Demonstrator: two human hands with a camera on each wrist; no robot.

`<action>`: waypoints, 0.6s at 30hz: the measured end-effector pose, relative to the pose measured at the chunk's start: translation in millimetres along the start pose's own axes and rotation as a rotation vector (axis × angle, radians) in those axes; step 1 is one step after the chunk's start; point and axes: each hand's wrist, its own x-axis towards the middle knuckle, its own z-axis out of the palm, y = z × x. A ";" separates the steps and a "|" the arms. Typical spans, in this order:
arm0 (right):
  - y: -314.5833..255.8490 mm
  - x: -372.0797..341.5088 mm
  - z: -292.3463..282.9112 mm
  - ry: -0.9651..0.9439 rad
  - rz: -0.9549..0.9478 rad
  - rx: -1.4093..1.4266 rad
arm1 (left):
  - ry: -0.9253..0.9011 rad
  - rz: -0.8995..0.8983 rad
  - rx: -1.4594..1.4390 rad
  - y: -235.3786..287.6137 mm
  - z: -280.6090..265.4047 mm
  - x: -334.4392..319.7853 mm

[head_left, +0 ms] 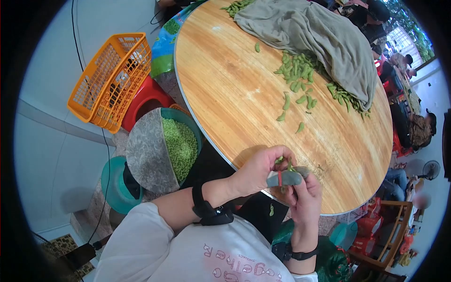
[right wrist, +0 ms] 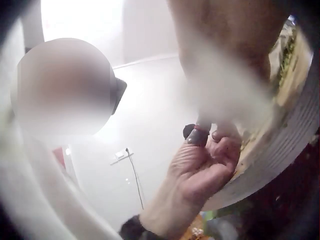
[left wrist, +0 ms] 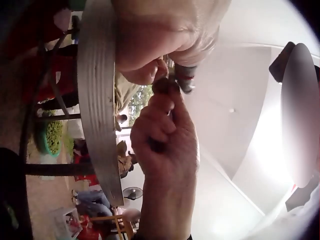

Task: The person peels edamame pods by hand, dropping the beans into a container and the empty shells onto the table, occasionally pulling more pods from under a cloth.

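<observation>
Both hands meet over the near edge of the round wooden table (head_left: 221, 80). My left hand (head_left: 257, 170) holds a green soybean pod (head_left: 290, 165) in its curled fingers; its thumb wears a grey cover (head_left: 287, 179) tied with a red band. From the other side, my right hand (head_left: 307, 197) pinches at the same pod, fingertips close against the left thumb. In the left wrist view the right hand (left wrist: 167, 132) has its fingers curled in, while the right wrist view shows the left hand's banded thumb cover (right wrist: 198, 136). The pod is mostly hidden behind fingers.
Loose soybean pods (head_left: 297, 70) lie on the table beside a grey cloth (head_left: 324, 42) draped over more. A tub of shelled beans (head_left: 181, 148), partly covered by a grey round board (head_left: 149, 150), stands left, near an orange basket (head_left: 87, 101) and red stool (head_left: 152, 96). People sit far right.
</observation>
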 end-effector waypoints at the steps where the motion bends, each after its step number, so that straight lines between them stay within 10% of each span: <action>1: 2.1 1.8 1.5 0.101 -0.215 -0.314 | 0.075 0.022 0.073 -1.5 0.3 -0.5; 14: 3.5 3.7 10.4 0.162 -0.102 -0.242 | 0.073 0.188 0.541 23.5 -20.7 -22.8; 18: 0.2 -12.5 -20.3 -0.101 -0.134 -0.429 | 0.423 0.222 0.202 55.4 -69.9 -69.5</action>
